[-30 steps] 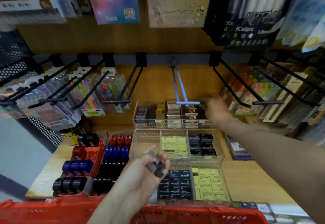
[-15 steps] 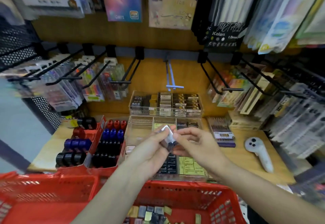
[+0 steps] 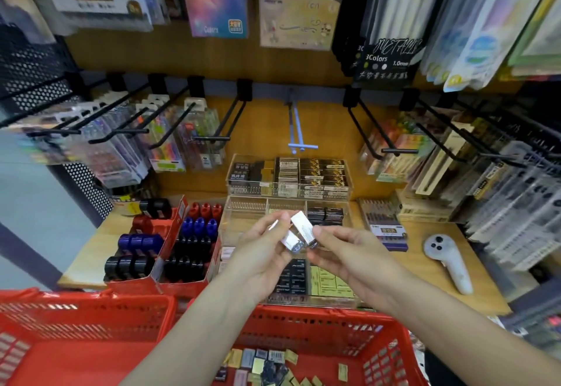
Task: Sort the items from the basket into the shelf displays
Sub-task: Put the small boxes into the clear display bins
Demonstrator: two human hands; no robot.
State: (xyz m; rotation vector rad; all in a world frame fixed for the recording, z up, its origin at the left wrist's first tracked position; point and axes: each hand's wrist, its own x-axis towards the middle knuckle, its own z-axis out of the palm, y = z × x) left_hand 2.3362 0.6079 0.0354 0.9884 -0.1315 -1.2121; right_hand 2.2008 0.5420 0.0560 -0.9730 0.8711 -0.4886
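Right now everything hangs on the two small white-wrapped eraser blocks (image 3: 299, 232) I hold above the clear acrylic divided tray (image 3: 243, 225), so I place things by that tray.

Left of the tray stands the red cardboard display box (image 3: 174, 234) with its red, blue and black round pieces. My left hand (image 3: 267, 252) comes up over the tray's near-left part, fingers curled, pinching the lower block at its left side. The blocks sit together between my two hands, over the tray's middle, their long axes tilted from near-left up to far-right; the ends toward me look darker. My right hand (image 3: 343, 252) meets them from the right, thumb and fingertips on the upper block, though I cannot tell whether it bears that block's weight or only touches it. Both hands are equally close to the blocks. Right of the tray, on the wooden shelf (image 3: 431, 282), lies a white handheld controller (image 3: 446, 258), well apart from my fingers.

I judge that the compartments lie just under and beyond the blocks, so the coming move is a short drop forward, with each block turned to lie as its neighbours do. Nearer me than the tray, the red plastic basket (image 3: 379, 352) holds more small loose packets, so the sorting is far from finished.
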